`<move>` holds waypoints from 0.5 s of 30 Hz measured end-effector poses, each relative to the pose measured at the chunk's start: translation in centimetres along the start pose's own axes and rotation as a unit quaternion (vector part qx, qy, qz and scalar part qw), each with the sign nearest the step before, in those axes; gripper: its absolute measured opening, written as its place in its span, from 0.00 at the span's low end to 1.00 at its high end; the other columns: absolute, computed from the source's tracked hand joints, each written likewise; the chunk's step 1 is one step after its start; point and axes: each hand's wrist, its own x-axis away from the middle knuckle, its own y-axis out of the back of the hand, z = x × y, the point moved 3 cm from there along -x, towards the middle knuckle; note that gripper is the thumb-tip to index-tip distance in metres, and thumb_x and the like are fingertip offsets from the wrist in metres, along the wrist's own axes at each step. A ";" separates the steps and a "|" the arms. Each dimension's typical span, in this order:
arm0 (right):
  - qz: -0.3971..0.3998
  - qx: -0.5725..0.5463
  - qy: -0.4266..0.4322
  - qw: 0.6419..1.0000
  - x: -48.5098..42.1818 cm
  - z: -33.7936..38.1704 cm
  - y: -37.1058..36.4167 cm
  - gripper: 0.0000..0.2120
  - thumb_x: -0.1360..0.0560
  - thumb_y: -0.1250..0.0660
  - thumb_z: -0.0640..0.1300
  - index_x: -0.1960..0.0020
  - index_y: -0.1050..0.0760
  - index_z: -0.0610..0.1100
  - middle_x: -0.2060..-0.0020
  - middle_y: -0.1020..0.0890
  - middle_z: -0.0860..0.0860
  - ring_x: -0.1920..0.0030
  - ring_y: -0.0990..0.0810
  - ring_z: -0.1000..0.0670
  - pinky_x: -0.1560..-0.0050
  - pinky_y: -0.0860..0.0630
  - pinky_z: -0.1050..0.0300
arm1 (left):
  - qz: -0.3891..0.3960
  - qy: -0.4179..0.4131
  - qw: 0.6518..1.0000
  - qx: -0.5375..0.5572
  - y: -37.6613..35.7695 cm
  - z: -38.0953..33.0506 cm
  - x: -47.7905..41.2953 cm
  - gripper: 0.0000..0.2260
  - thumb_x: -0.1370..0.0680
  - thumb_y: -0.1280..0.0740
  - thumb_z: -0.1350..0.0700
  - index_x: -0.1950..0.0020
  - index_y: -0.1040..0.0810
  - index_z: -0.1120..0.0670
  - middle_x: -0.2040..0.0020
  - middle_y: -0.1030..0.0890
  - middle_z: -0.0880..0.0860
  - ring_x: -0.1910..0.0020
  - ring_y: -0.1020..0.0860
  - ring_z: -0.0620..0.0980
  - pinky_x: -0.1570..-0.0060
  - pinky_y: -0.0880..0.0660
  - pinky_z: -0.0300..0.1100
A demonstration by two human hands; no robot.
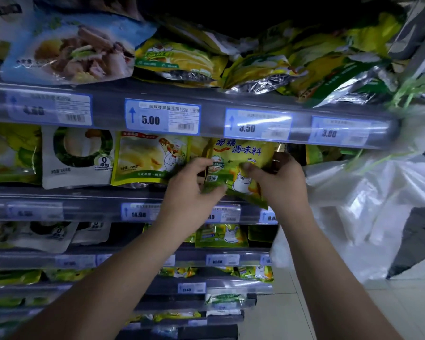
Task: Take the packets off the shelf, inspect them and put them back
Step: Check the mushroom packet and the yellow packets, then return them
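A yellow and green seasoning packet [238, 155] with blue characters and a chef cartoon stands at the front of the second shelf [84, 204], under the 3.50 price tag. My left hand [192, 190] grips its lower left edge, and my right hand [280, 180] grips its right side, thumb across the front. The packet's lower corner sticks out over the shelf's front rail. Next to it on the left stands a similar yellow packet [147, 160], and beyond that a white packet [79, 155].
The top shelf rail [206, 99] carries blue price tags, with yellow packets [182, 60] and a pale blue packet [69, 45] above. Lower shelves hold more yellow-green packets [221, 235]. White plastic bags [368, 200] hang at the right shelf end; tiled floor [329, 303] lies below.
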 end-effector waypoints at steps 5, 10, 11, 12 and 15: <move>0.075 -0.159 -0.023 0.984 1.0 -0.5 1.8 0.15 0.29 0.21 0.41 0.45 0.20 0.41 0.55 0.11 0.45 0.56 0.11 0.41 0.53 0.15 0.36 | -0.048 0.074 0.974 0.211 0.9 -0.5 0.4 0.24 0.28 0.23 0.59 0.34 0.24 0.52 0.38 0.17 0.51 0.45 0.17 0.46 0.46 0.23 0.38; 0.133 -0.316 -0.062 0.937 3.1 -1.2 3.9 0.17 0.29 0.24 0.38 0.42 0.20 0.36 0.49 0.12 0.39 0.49 0.13 0.37 0.58 0.16 0.46 | 0.012 0.055 0.984 0.169 1.6 -2.3 2.2 0.24 0.31 0.23 0.48 0.36 0.21 0.48 0.46 0.13 0.45 0.49 0.15 0.39 0.46 0.24 0.39; 0.148 -0.330 -0.066 0.930 3.6 -1.5 4.1 0.18 0.30 0.25 0.39 0.42 0.20 0.36 0.48 0.12 0.39 0.49 0.13 0.38 0.57 0.15 0.46 | 0.051 0.060 0.983 0.168 1.3 -2.4 2.7 0.24 0.33 0.24 0.46 0.38 0.20 0.48 0.47 0.13 0.45 0.49 0.15 0.41 0.45 0.23 0.43; 0.164 -0.338 -0.070 0.924 4.1 -1.8 4.1 0.19 0.31 0.25 0.40 0.41 0.20 0.35 0.47 0.13 0.39 0.48 0.13 0.38 0.53 0.15 0.45 | 0.091 0.069 0.978 0.177 1.0 -2.3 3.2 0.23 0.34 0.24 0.46 0.40 0.18 0.48 0.47 0.12 0.46 0.48 0.14 0.44 0.42 0.22 0.48; 0.200 -0.336 -0.086 0.916 5.5 -2.5 4.0 0.20 0.31 0.26 0.41 0.40 0.20 0.36 0.46 0.13 0.39 0.47 0.13 0.40 0.47 0.17 0.48 | 0.144 0.084 0.969 0.182 0.3 -1.3 4.3 0.18 0.33 0.21 0.50 0.44 0.15 0.50 0.47 0.12 0.50 0.47 0.14 0.50 0.38 0.24 0.59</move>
